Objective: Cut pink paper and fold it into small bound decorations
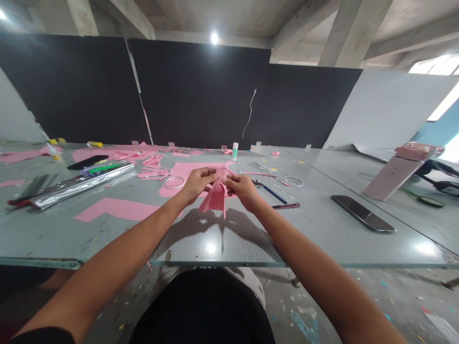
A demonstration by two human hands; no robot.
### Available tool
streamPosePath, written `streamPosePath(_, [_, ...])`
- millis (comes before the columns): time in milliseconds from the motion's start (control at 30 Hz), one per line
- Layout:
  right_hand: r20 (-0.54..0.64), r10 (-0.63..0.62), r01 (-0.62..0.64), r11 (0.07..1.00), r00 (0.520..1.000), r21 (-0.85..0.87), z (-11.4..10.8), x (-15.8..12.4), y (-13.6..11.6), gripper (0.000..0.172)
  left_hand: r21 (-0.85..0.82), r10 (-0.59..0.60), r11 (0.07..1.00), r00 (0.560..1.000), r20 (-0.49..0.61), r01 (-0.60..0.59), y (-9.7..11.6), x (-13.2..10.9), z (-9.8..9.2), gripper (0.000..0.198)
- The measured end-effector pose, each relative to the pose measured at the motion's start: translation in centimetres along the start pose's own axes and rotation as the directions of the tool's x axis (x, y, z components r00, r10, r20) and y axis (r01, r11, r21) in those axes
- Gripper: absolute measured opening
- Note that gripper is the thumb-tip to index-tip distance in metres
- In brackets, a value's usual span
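Note:
Between my two hands is a folded piece of pink paper (214, 199), held above the table near its front edge, with its lower part hanging down. My left hand (200, 183) pinches its upper left side. Close beside it, my right hand (241, 187) grips the upper right side, fingers closed. A larger pink sheet (182, 169) lies flat behind my hands. On it, left of my left hand, rests a white ring (174, 182). A pair of blue-handled pliers (273, 192) and a dark red pen-like stick (286, 206) lie to the right of my right hand.
On the grey table (311, 243) stands a glue stick (234, 151) at the back. Thin wires (276, 177) lie right of centre. A phone (362, 213) and an upright pink box-like object (392, 179) are farther right. A foil roll (82, 186) and pink scraps (152, 167) occupy the left.

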State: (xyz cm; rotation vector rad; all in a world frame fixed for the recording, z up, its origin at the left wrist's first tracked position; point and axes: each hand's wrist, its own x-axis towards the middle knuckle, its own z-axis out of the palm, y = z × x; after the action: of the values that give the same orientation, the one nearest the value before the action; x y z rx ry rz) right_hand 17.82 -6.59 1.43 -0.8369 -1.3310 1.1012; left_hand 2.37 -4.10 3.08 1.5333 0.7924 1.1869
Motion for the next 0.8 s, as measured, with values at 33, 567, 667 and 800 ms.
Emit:
streamPosePath(33, [0.01, 0.012, -0.012, 1.0, 1.0, 0.018, -0.03, -0.01, 0.05, 0.04, -0.006, -0.004, 1.0, 1.0, -0.012, 0.004, 0.06, 0.01, -0.02, 0.033])
streamPosePath(567, [0.142, 0.093, -0.121, 0.973, 0.985, 0.198, -0.13, -0.17, 0.72, 0.039, -0.195, -0.041, 0.98, 0.999, 0.029, 0.046, 0.42, 0.2, 0.29, 0.027])
streamPosePath(667, [0.16, 0.08, -0.111, 0.975, 0.984, 0.19, 0.0, -0.35, 0.51, 0.037, -0.333, -0.083, 0.938, 0.995, 0.05, 0.095, 0.58, 0.16, 0.45, 0.017])
streamPosePath(800, [0.181, 0.092, -0.126, 0.975, 0.979, 0.184, 0.15, -0.63, 0.3, 0.035, -0.429, -0.148, 0.886, 0.985, 0.093, 0.173, 0.76, -0.08, 0.68, 0.014])
